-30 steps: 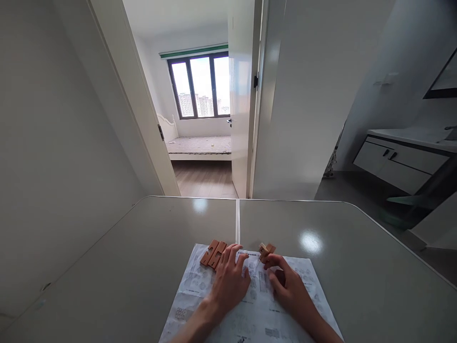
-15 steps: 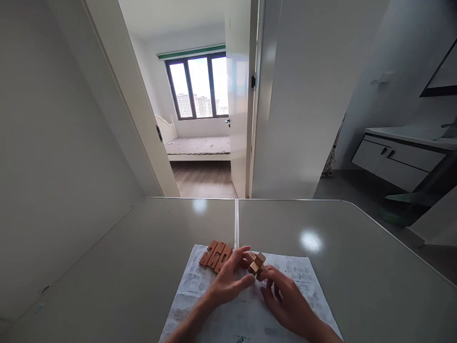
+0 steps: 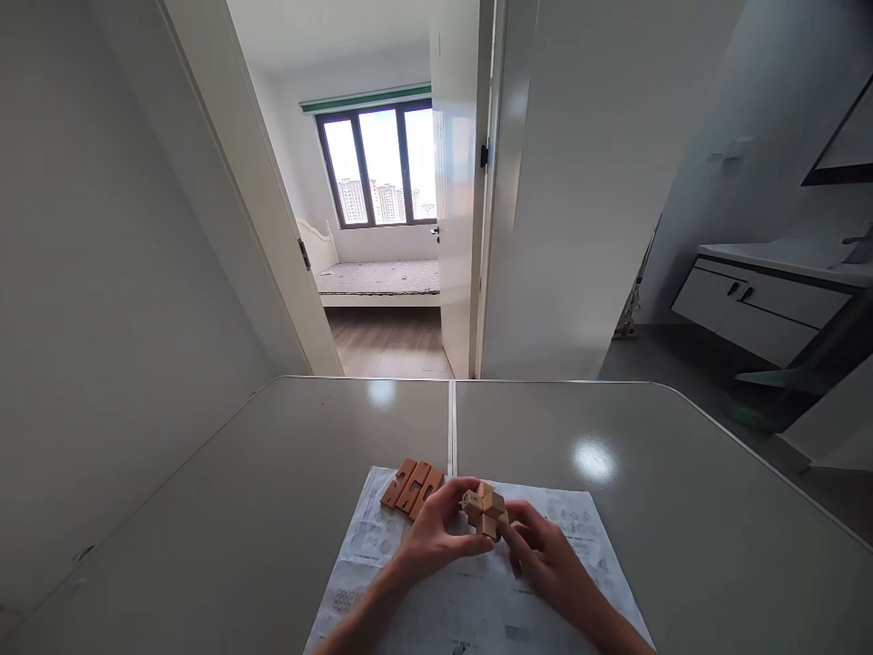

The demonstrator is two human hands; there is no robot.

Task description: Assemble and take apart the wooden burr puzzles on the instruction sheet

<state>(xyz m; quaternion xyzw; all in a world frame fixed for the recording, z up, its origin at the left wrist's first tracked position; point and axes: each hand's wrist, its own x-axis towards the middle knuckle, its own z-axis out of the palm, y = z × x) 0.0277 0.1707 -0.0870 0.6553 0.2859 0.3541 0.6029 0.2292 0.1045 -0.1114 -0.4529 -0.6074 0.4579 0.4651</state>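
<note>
A small light-wood interlocking burr puzzle [image 3: 486,509] is held between my two hands, above a printed paper sheet [image 3: 450,600]. My left hand [image 3: 440,528] grips it from the left, thumb below and index finger behind. From the right, the fingers of my right hand [image 3: 542,546] press against its lower right side. Several reddish-brown wooden pieces [image 3: 411,489] with cut-out slots lie side by side on the sheet's upper left, just beyond my left hand, which partly covers them.
The sheet lies on a grey glossy table [image 3: 238,509] with a pale seam [image 3: 452,428] down its middle. Past the far edge are an open door [image 3: 458,200], a bed [image 3: 382,277] and a window [image 3: 378,164]. A washbasin cabinet [image 3: 764,300] stands at right.
The burr puzzle has turned in my hands, and more of its block ends now face me. My right fingers have shifted along its right side. The brown pieces have not moved.
</note>
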